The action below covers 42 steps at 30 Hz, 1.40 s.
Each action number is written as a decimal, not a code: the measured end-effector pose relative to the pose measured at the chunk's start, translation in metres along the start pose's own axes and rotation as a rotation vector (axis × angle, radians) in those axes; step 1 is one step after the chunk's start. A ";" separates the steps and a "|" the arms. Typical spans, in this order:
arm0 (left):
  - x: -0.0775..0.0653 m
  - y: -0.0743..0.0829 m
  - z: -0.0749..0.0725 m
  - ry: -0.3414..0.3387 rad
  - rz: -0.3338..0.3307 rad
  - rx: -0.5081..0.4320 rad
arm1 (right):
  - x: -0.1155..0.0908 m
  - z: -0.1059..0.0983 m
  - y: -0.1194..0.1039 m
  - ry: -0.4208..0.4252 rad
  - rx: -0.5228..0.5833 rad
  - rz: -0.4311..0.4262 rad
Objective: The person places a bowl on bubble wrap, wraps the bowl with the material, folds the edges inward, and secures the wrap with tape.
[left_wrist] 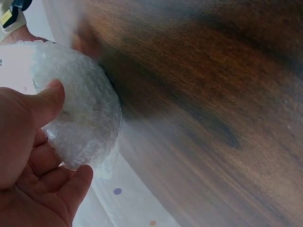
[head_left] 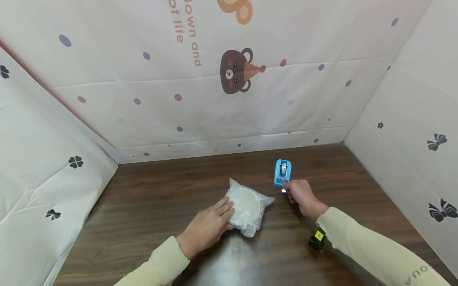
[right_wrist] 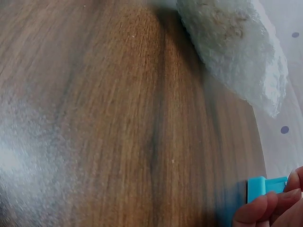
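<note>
A round, flat, pale thing in bubble wrap (head_left: 245, 206) lies on the brown wooden table, its wrap ends sticking out at the corners. My left hand (head_left: 209, 225) holds its left side; in the left wrist view the thumb (left_wrist: 49, 101) lies on the wrap and the fingers curl at its lower edge. To the right and farther back stands a light-blue tape dispenser (head_left: 278, 174) with a small roll in it. At its near end my right hand (head_left: 303, 197) pinches a short, shiny end of tape (head_left: 284, 190). The right wrist view shows only these fingertips beside the blue dispenser (right_wrist: 256, 190).
White patterned sheets close off the table at the back (head_left: 200, 119), left (head_left: 53, 178) and right (head_left: 411, 151). The wooden table top (head_left: 161, 190) reflects light near its front. A black strap device (head_left: 316, 239) with a yellow label is on the right wrist.
</note>
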<state>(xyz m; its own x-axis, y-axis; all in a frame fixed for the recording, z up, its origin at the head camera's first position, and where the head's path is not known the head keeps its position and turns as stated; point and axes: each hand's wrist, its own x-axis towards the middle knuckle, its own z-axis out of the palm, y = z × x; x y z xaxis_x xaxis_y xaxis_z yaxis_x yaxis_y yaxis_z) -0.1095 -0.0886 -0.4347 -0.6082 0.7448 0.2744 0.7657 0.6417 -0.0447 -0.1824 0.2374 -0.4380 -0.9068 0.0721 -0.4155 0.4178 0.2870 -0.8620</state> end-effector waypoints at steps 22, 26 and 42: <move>0.000 0.001 0.000 -0.011 -0.011 0.001 | 0.001 0.003 0.008 -0.034 0.056 -0.010; 0.000 0.001 0.000 -0.013 -0.014 -0.004 | -0.001 0.005 0.007 -0.001 0.062 -0.016; -0.001 0.000 0.004 0.024 -0.018 -0.001 | 0.009 0.004 0.013 0.011 -0.086 -0.010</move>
<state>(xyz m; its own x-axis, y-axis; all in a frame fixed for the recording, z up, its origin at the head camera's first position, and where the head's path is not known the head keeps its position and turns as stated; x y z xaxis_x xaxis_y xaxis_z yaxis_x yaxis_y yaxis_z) -0.1094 -0.0890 -0.4386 -0.6166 0.7285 0.2986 0.7549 0.6547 -0.0385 -0.1848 0.2382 -0.4545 -0.9115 0.0796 -0.4035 0.4030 0.3686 -0.8377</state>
